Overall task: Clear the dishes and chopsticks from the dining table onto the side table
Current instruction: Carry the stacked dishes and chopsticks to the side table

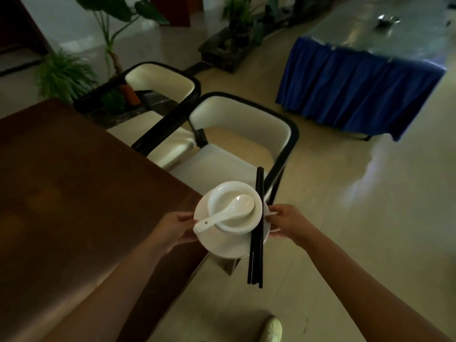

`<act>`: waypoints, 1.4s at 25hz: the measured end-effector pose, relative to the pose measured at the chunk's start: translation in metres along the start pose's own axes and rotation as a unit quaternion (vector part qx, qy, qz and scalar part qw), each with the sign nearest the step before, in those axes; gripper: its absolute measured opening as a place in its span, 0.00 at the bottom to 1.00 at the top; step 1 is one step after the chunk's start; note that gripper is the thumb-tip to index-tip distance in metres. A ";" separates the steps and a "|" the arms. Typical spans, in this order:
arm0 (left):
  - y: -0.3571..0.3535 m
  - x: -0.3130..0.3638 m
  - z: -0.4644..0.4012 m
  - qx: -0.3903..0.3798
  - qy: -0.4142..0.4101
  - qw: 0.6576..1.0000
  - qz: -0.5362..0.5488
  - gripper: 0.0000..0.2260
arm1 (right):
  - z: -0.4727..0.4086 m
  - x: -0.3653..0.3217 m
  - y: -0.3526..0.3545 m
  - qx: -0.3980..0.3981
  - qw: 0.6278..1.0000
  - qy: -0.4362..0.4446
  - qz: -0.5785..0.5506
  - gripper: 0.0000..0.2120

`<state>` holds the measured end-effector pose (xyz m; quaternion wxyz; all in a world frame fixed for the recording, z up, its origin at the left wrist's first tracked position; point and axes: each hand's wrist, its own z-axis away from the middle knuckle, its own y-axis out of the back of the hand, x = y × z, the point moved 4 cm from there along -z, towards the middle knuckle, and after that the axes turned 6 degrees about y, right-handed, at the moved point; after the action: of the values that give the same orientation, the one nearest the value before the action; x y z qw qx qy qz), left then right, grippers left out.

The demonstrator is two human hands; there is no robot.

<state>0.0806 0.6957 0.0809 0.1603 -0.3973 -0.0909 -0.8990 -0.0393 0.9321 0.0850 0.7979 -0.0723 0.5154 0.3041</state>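
I carry a white plate (222, 245) in the air beside the corner of the brown dining table (74, 181). A white bowl (243, 219) sits on the plate, and a white spoon (223, 214) lies in the bowl with its handle pointing left. Black chopsticks (257, 228) lie across the plate's right side, overhanging front and back. My left hand (172, 229) grips the plate's left rim. My right hand (287, 224) grips the right rim beside the chopsticks. The side table (357, 90), draped in blue cloth, stands at the far right.
Two cream chairs with black frames (237, 134) (160, 80) stand against the dining table's right edge. Potted plants (64, 72) line the back. Something metallic (387, 21) lies on the side table. Pale floor (357, 218) stretches between me and the side table. My shoe (271, 328) shows below.
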 end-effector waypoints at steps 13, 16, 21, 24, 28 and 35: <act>-0.289 0.126 -0.108 -0.117 -0.034 0.989 -0.081 0.04 | -0.031 0.014 0.306 0.107 0.993 -0.006 -0.048 0.10; -0.351 0.157 -0.136 -0.154 -0.035 0.980 -0.123 0.04 | -0.044 0.026 0.365 0.145 0.987 -0.011 -0.075 0.09; -0.462 0.221 -0.187 -0.206 -0.042 0.963 -0.169 0.05 | -0.064 0.033 0.469 0.225 0.968 -0.022 -0.112 0.09; -0.533 0.261 -0.211 -0.238 -0.046 0.951 -0.192 0.05 | -0.068 0.033 0.531 0.271 0.953 -0.029 -0.131 0.10; -0.633 0.302 -0.236 -0.283 -0.056 0.928 -0.237 0.06 | -0.071 0.043 0.615 0.314 0.935 -0.034 -0.161 0.10; -0.792 0.320 -0.267 -0.289 -0.065 0.921 -0.254 0.05 | -0.088 0.085 0.769 0.310 0.935 -0.036 -0.168 0.11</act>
<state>-0.5904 1.2875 0.1121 -0.2011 -0.4478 0.0651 -0.8688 -0.5145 1.5478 0.1232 0.8382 0.1039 0.5353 -0.0067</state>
